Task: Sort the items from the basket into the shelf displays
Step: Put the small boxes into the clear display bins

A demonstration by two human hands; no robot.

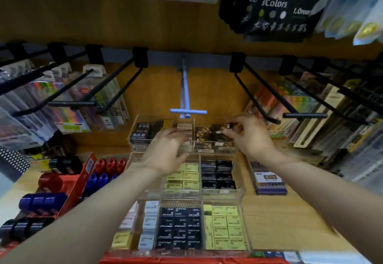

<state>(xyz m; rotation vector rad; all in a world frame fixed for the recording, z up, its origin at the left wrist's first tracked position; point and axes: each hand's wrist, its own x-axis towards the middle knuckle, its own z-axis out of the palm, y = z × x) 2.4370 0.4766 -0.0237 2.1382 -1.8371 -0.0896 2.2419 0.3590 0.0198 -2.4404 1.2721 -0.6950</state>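
- The wooden shelf (290,218) holds three clear trays in a row going away from me, and I am reaching to the far tray (134,137) at the back. If I lean too hard, my arms could bump the near tray (245,228) and slide it.
- The far tray is full of small dark boxes packed close. Pushing one more in could knock the others crooked.
- A blue hook (187,111) sticks out just above my hands. I could hit it if I lift up fast.
- My left hand (165,151) is over the far tray with loose, spread fingers, holding nothing that I can see.
- My right hand (251,137) pinches a small box (224,128) over the right side of the far tray. It could slip and fall into the wrong part.
- I cannot see the basket.
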